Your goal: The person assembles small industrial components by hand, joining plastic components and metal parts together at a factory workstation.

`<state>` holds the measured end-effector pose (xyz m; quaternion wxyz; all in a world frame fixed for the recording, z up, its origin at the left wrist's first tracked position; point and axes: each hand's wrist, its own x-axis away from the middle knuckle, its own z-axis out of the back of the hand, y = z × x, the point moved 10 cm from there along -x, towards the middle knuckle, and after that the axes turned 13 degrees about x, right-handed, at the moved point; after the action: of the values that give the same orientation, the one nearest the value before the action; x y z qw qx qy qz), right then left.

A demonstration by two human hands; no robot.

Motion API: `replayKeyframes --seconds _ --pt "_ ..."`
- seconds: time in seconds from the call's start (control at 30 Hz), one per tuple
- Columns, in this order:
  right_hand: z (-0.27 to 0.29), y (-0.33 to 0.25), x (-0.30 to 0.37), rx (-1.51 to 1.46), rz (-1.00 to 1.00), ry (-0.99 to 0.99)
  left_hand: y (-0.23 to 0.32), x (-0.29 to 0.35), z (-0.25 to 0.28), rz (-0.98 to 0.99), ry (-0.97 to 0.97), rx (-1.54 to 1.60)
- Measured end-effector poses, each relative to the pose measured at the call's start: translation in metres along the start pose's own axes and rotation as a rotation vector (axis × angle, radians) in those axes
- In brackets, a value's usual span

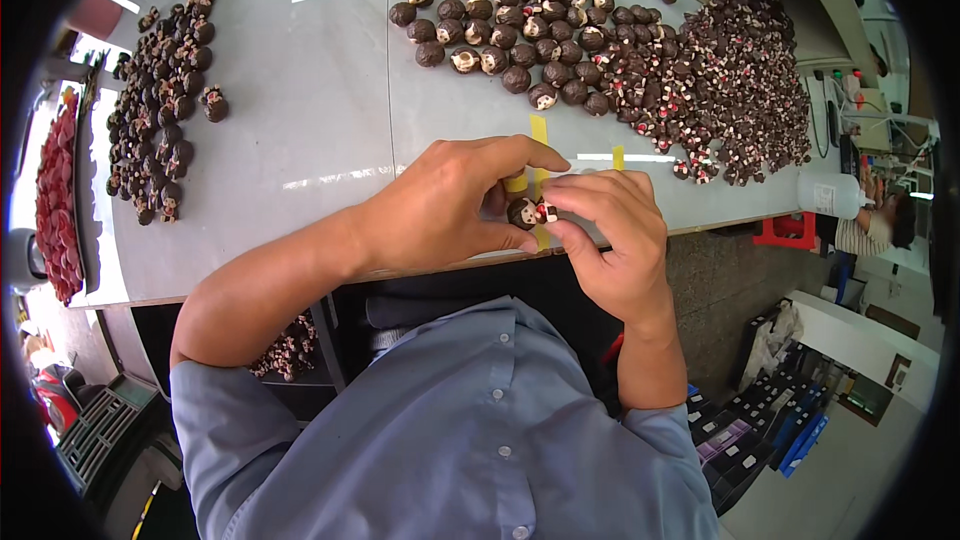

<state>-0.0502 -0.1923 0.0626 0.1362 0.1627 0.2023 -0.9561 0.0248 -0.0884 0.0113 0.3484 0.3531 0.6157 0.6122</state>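
Note:
Close to the table's front edge, my left hand (pixel 445 200) is closed around a small doll head (pixel 521 212) with dark brown hair and a pale face. The fingertips of my right hand (pixel 625 235) pinch a little dark doll body (pixel 546 211) with white and red parts. Head and body meet between the two hands; fingers partly cover the joint. Beyond my hands lie many loose brown doll heads (pixel 478 32), some showing pale faces. To their right spreads a heap of small brown, white and red doll bodies (pixel 720 80).
Dark doll figures (pixel 165 105) are grouped at the table's left, beside a tray of red pieces (pixel 60 205). Yellow tape strips (pixel 539 127) mark the tabletop. At right are a red stool (pixel 785 232), a white container (pixel 832 195) and another person (pixel 862 238).

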Motion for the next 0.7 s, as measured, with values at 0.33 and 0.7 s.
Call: replayKeyframes --seconds 0.33,0.7 --pt "0.042 0.063 0.044 -0.044 -0.35 0.327 0.019 0.005 0.014 -0.347 0.125 -0.459" --pt "0.037 0.11 0.026 0.556 -0.347 0.216 0.048 0.055 0.127 -0.188 0.668 -1.041"
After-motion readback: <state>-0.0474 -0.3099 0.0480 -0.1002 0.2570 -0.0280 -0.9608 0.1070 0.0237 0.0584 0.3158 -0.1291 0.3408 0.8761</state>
